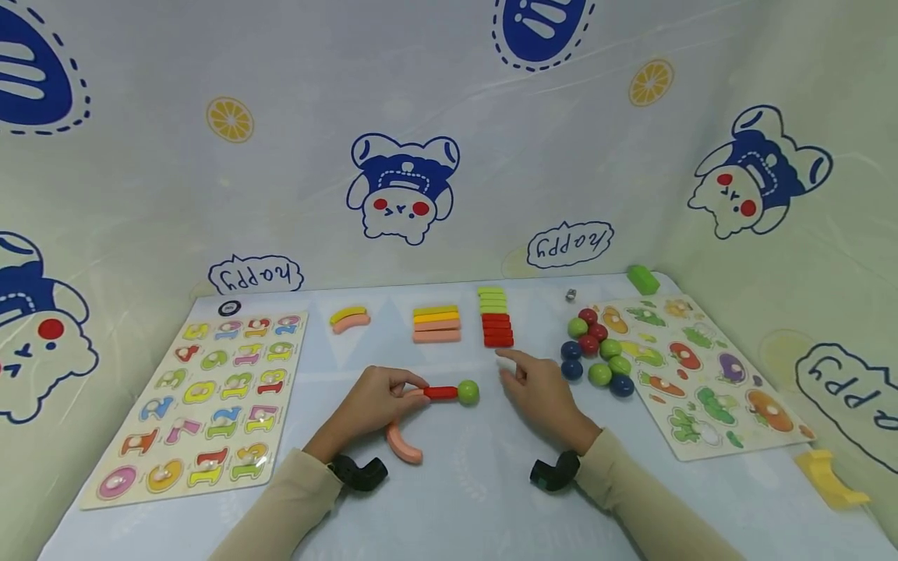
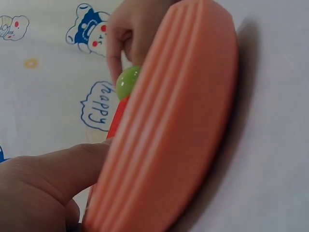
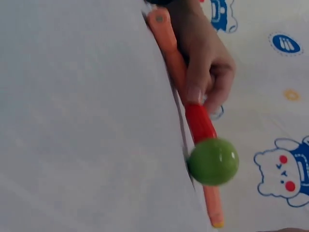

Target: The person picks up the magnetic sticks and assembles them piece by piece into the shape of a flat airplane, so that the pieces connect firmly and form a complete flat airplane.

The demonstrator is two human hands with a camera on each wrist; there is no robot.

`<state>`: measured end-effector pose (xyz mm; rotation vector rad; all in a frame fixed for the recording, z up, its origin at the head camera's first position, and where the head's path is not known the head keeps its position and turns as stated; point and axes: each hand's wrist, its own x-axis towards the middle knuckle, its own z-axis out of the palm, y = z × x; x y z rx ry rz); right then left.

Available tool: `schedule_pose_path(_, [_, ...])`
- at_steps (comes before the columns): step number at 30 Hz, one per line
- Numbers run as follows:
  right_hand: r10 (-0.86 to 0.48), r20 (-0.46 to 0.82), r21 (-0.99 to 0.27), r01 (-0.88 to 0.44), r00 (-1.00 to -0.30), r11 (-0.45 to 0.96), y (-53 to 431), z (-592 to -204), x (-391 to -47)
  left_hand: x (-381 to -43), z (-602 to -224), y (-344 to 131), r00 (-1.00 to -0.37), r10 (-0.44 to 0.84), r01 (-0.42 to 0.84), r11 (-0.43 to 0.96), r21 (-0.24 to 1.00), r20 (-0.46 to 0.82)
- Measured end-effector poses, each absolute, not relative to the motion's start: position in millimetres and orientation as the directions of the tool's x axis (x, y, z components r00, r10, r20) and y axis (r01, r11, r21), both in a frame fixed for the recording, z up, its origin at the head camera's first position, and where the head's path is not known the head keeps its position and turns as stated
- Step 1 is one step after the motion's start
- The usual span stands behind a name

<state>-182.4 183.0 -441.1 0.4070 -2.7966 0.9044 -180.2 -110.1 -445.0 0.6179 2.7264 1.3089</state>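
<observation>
My left hand [image 1: 379, 401] pinches a red bar [image 1: 441, 393] near its left end. At the bar's right end sits a green ball [image 1: 468, 392], touching it. A curved pink piece [image 1: 403, 446] lies below the fingers, and its upper part runs under them; in the left wrist view this ridged pink piece [image 2: 169, 121] fills the middle. Whether the pink piece is joined to the bar cannot be told. My right hand [image 1: 540, 393] hovers to the right of the ball, fingers loosely bent with nothing between them. The right wrist view shows the red bar [image 3: 199, 123] and green ball [image 3: 213, 162] closely.
Red and light-green bars [image 1: 497, 330], yellow and pink bars [image 1: 436, 324] and curved pieces [image 1: 349, 319] lie behind the hands. Several coloured balls [image 1: 599, 375] sit right, beside a vegetable puzzle board [image 1: 691, 448]. A number puzzle board [image 1: 156, 436] lies left. A yellow block [image 1: 828, 477] rests far right.
</observation>
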Motion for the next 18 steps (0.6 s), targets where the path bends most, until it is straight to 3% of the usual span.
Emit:
schedule_pose_path(10, [-0.092,0.115,-0.521,-0.139,-0.989,0.842,176,-438,-213,-180,-451,-109,-0.921,0.379,0.304,0.552,0.777,0.091])
schedule_pose_path(18, [-0.185,0.148,-0.595,-0.237,-0.972,0.768,179,-441,-210,-181,-448,-110,-0.917,0.388,0.309,0.558,0.77,0.087])
